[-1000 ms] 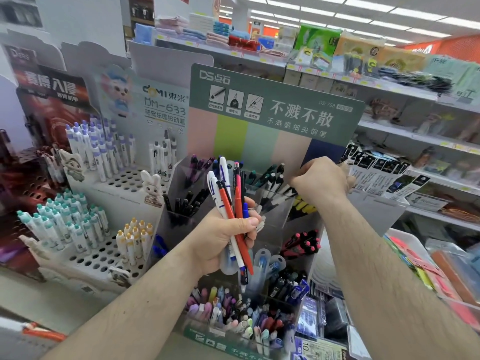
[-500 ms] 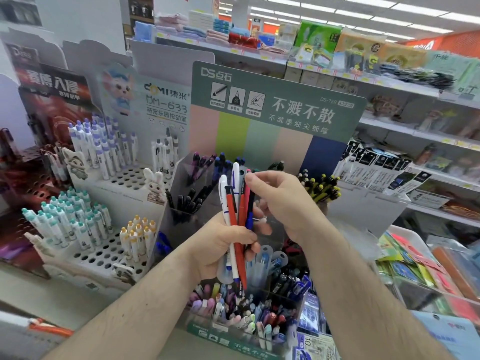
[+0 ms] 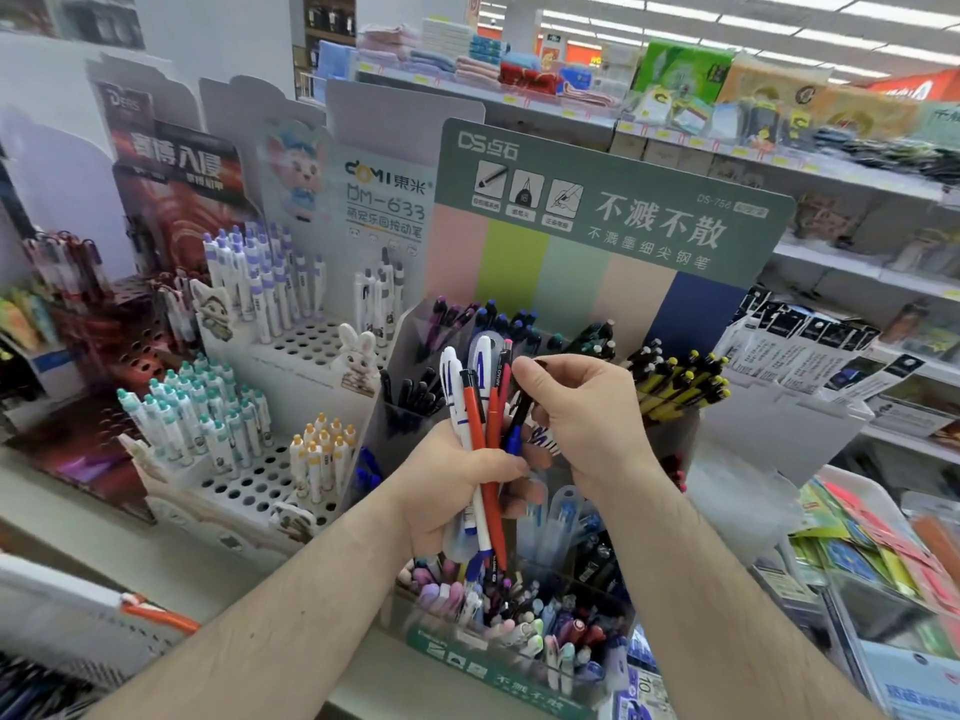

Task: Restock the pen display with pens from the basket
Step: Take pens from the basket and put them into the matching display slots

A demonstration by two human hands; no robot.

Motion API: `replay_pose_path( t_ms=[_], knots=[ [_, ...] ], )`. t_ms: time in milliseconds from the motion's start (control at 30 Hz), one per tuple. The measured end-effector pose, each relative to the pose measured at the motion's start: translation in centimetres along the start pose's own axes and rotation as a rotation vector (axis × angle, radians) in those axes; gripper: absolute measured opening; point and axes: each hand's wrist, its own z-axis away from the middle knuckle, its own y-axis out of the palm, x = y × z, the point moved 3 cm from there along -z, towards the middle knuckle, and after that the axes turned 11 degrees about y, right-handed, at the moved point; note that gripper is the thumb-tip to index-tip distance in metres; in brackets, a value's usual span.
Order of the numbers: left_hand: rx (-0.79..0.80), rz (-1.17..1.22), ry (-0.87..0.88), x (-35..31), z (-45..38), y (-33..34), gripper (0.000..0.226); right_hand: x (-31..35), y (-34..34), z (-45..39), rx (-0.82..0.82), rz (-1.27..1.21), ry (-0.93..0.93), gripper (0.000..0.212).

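Left hand (image 3: 457, 480) grips a pen bundle (image 3: 480, 407); right hand (image 3: 582, 413) pinches one half-hidden pen (image 3: 517, 418).

white perforated stand of purple-capped pens (image 3: 270, 298) up left of the grip, teal-capped white pens (image 3: 197, 413) left of it, folded towels on a shelf (image 3: 467, 65) far above, colourful packets (image 3: 883, 543) lower right

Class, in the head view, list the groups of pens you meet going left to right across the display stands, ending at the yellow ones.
teal-capped pens → orange-capped pens → bunch of pens held by the left hand → right hand → yellow pens
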Motion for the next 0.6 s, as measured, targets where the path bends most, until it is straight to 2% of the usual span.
replay_pose_path(
  t_ms=[200,333,400,467,533,600],
  knots=[
    [-0.249,-0.331,0.206,0.4,0.3,-0.7,0.008,-0.4,1.6,0.2,-0.098,-0.034,-0.001,0.014],
    [-0.252,-0.325,0.196,0.4,0.5,-1.5,0.011,-0.5,2.0,0.2,-0.104,0.082,-0.030,0.012],
    [-0.252,-0.285,0.177,0.2,0.5,-2.0,0.014,-0.6,2.0,0.4,-0.062,0.153,-0.015,0.020],
    [-0.229,-0.242,0.160,0.0,0.6,-2.3,0.007,-0.4,2.0,0.8,0.036,0.284,0.020,0.026],
    [-0.203,-0.188,0.135,0.0,0.7,-2.7,0.010,-0.3,2.2,1.4,0.175,0.382,0.058,0.024],
    [-0.174,-0.119,0.103,0.1,0.7,-3.0,0.013,-0.1,2.2,1.7,0.237,0.392,0.060,0.019]
  ],
)
